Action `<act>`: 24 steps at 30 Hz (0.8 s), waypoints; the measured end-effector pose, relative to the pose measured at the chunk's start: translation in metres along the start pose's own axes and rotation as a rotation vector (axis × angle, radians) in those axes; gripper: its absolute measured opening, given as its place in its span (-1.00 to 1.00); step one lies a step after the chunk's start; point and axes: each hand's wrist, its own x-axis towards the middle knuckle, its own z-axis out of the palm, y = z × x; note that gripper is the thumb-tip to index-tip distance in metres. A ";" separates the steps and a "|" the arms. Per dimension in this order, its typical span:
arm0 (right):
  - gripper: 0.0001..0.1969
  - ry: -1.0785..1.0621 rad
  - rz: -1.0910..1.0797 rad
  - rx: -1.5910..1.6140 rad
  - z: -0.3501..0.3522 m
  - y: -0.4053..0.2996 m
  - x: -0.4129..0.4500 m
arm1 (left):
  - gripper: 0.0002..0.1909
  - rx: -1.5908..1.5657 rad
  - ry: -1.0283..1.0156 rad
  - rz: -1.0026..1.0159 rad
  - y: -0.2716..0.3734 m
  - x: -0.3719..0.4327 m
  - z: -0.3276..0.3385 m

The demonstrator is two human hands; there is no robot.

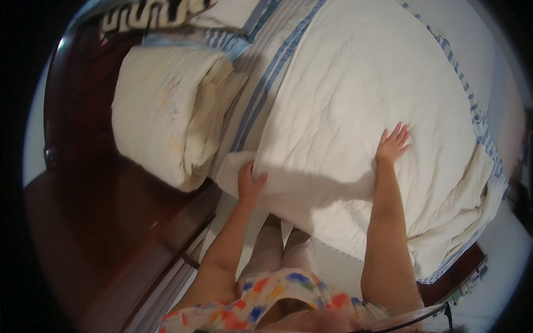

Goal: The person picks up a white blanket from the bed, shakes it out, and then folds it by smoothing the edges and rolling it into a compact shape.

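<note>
A white quilt [354, 104] is spread over a bed, its right side rumpled. My right hand [394, 143] lies on top of it, fingers spread, palm down, holding nothing. At the quilt's near left edge is my left hand [250, 181], thumb apart from the fingers; the fingertips are partly hidden by the cloth, so a grip on it cannot be told. Beneath the quilt shows a sheet with blue stripes [266, 89]. Beyond the quilt's right side runs a blue-and-white patterned border [466, 87].
Left of the quilt lies a folded cream quilt [154, 112] with faint printed marks. Dark polished wood [79, 104] of the bed stands at the far left. Light blue cloth [235, 45] and a black-and-cream patterned textile [141, 16] lie at the top left.
</note>
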 end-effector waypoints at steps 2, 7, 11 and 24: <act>-0.41 -0.027 0.010 0.018 -0.004 0.002 0.003 | -0.37 -0.042 0.043 -0.033 -0.026 -0.018 0.002; -0.52 -0.303 0.119 0.195 -0.075 -0.014 0.003 | -0.17 0.299 0.238 0.087 -0.067 -0.034 -0.013; -0.80 0.056 -0.530 0.753 -0.156 -0.058 -0.103 | -0.05 0.289 0.274 -0.022 -0.119 -0.030 -0.023; -0.08 -0.479 -0.419 0.557 -0.176 -0.124 -0.376 | -0.38 -0.186 0.073 -0.175 -0.098 -0.067 -0.070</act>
